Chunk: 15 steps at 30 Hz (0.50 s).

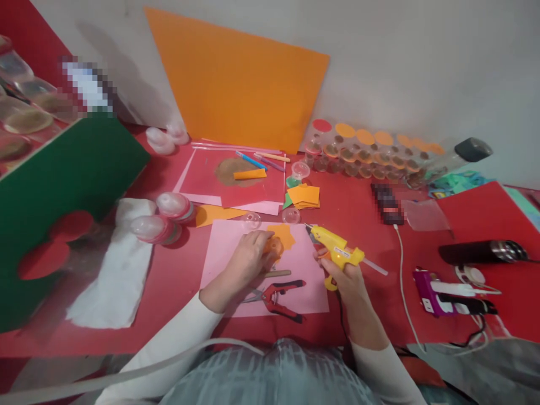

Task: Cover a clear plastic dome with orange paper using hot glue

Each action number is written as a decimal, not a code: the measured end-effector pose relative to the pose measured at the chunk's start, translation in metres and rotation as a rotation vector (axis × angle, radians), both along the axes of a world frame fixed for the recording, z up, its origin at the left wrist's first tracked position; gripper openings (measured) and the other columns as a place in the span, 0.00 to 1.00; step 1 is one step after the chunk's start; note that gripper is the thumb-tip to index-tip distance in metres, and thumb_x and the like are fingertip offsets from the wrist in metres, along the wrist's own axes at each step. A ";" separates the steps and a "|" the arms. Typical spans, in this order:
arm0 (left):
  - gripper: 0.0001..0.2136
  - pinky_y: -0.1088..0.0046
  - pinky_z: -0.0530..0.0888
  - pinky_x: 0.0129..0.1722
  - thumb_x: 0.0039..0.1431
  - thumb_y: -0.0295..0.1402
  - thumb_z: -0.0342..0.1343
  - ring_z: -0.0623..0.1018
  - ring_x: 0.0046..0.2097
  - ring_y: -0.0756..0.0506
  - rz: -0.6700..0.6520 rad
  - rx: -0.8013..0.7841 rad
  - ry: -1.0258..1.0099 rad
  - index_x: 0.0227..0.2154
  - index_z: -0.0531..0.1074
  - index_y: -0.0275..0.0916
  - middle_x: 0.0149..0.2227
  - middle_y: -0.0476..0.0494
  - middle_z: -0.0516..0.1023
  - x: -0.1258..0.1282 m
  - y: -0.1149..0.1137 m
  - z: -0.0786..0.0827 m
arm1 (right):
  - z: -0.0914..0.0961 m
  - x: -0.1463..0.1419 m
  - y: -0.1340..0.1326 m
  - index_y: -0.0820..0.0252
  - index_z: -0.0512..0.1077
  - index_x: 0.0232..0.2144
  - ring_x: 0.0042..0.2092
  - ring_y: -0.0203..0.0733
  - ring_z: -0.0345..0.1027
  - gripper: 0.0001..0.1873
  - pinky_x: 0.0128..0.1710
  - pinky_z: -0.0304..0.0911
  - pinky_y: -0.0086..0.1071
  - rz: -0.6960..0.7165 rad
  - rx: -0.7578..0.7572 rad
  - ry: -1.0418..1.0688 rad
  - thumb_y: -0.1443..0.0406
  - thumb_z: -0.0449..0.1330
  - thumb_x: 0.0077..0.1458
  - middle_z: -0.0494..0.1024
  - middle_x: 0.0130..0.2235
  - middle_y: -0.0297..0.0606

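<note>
My right hand [343, 275] is wrapped round the grip of a yellow hot glue gun [335, 242]; its nozzle points up and left, and a clear glue stick juts from its back. My left hand [250, 254] is closed at the fingertips on a small round plastic lid [275, 246], which looks orange. Just behind the lid lies an orange paper cutout [287, 235] with a wavy edge. Both hands are over a pink paper sheet [312, 292]. Red-handled pruning shears [280, 298] and a short brown stick [277, 274] rest on that sheet near my left hand.
Clear plastic bottles [169, 205] stand at left by a white cloth [118, 270] and a green board [76, 169]. An orange board [240, 84] leans on the wall. Several topped cups [358, 154] line the back right. A phone [387, 203], black flask [472, 252] and purple power strip [430, 295] lie right.
</note>
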<state>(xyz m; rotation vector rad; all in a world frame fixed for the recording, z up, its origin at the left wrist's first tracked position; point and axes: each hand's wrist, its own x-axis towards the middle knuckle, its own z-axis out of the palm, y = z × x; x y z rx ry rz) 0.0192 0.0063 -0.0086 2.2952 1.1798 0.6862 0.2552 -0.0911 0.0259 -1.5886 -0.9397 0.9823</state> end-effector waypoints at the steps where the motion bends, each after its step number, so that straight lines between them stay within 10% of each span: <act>1: 0.20 0.59 0.80 0.45 0.59 0.36 0.65 0.84 0.42 0.37 -0.003 -0.002 -0.009 0.53 0.72 0.40 0.44 0.38 0.84 0.000 0.000 0.000 | 0.001 0.000 0.001 0.54 0.80 0.33 0.35 0.48 0.76 0.13 0.35 0.74 0.39 0.018 -0.011 -0.043 0.53 0.70 0.50 0.83 0.35 0.40; 15: 0.09 0.58 0.83 0.46 0.63 0.37 0.63 0.81 0.44 0.41 -0.012 -0.102 -0.015 0.46 0.76 0.46 0.44 0.43 0.78 -0.011 0.004 0.010 | -0.003 -0.015 -0.016 0.50 0.76 0.27 0.26 0.50 0.76 0.12 0.27 0.72 0.38 0.125 0.076 -0.585 0.51 0.67 0.54 0.79 0.24 0.39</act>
